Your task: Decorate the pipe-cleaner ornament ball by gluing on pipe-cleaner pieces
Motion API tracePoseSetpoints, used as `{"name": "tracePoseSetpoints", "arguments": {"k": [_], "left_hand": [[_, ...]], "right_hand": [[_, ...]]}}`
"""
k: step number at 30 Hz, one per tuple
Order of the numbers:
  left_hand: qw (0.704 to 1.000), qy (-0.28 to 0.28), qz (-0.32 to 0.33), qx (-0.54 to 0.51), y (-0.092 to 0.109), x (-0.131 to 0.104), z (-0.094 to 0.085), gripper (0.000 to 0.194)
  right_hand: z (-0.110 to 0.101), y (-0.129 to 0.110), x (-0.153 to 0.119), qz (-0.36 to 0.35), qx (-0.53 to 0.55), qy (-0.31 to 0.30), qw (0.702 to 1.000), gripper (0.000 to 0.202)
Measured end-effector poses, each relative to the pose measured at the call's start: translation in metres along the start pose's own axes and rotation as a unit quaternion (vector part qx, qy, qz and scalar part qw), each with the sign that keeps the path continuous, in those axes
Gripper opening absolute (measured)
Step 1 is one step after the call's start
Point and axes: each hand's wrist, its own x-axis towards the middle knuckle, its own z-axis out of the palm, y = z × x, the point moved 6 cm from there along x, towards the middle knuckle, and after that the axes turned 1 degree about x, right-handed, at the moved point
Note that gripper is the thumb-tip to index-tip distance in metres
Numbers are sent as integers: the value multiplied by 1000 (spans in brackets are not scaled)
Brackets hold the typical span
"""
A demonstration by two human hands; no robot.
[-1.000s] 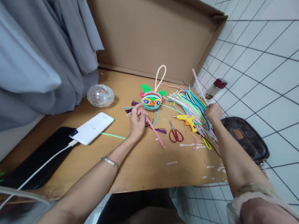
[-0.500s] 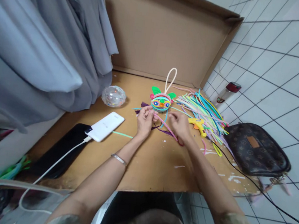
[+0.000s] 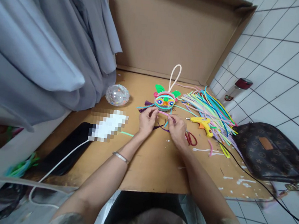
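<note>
A short stretch of pink pipe cleaner [image 3: 164, 113] runs level between my two hands. My left hand [image 3: 147, 122] pinches its left end, and my right hand [image 3: 177, 130] pinches the right end with thumb and fingers. Just beyond them sits a colourful lion-head ornament [image 3: 164, 102] with green ears, blue eyes and a cream hanging loop [image 3: 175, 75]. Purple tassels [image 3: 148, 103] and light blue strands stick out around it. Red scissor handles [image 3: 192, 139] show beside my right wrist; the blades are hidden behind the hand.
A yellow glue gun [image 3: 204, 126] lies right of my hands, before a pile of pipe cleaners [image 3: 210, 108]. A brown bag [image 3: 272, 150] and a red-lidded bottle [image 3: 236, 90] stand farther right. Leftward are a clear faceted bowl [image 3: 117, 95], a blurred white device [image 3: 109, 125] and a black slab [image 3: 65, 149].
My right hand has moved in towards the left one and now grips the pink pipe cleaner, which slanted down to the right before. More of the scissor handles shows. The camera view has shifted slightly.
</note>
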Motion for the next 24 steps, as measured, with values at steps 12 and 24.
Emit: {"name": "tracePoseSetpoints", "arguments": {"k": [12, 24], "left_hand": [[984, -23, 106, 140, 14, 1, -3, 16], [990, 34, 70, 115, 4, 7, -15, 21]], "right_hand": [[-6, 0, -3, 26, 81, 51, 995, 24], [-11, 0, -2, -3, -21, 30, 999, 26]]}}
